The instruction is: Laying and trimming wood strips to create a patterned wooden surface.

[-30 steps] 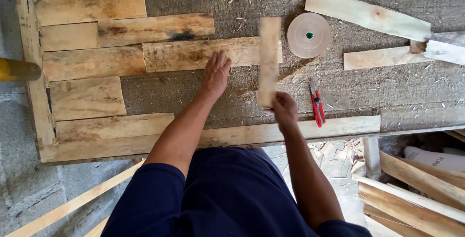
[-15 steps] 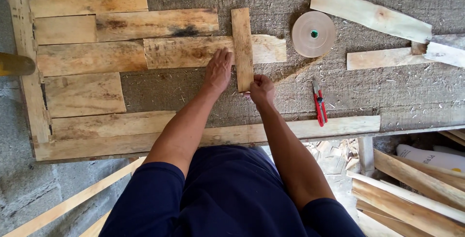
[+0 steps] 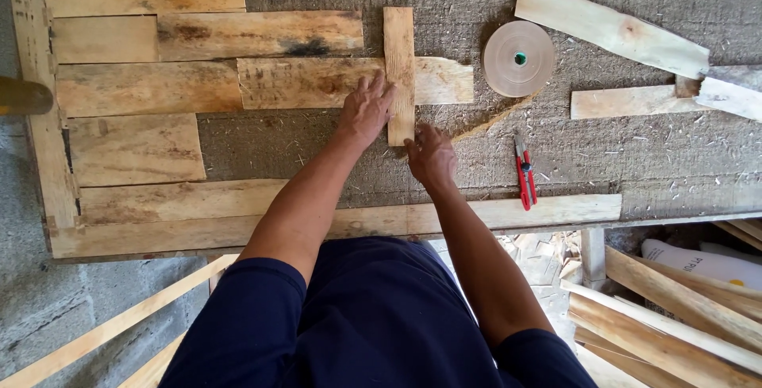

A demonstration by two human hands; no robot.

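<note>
Upright slat (image 3: 399, 71) between fingers (image 3: 373, 90) (touching)

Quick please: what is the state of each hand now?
Left hand: open, flat on the short plank.
Right hand: gripping the plank's lower end.

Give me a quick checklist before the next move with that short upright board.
1. Left hand on the short board: ok, fingers rest on its left edge.
2. Right hand at the board's lower end: ok, fingertips touch it.
3. Board upright, crossing the long plank: ok, it lies over the plank near its right end.
4. Board square to the plank: cannot tell exactly from this angle.
5. Tape roll apart from the board: ok, it lies to the right.
6. Red pliers apart from both hands: ok, right of the right hand.
</note>
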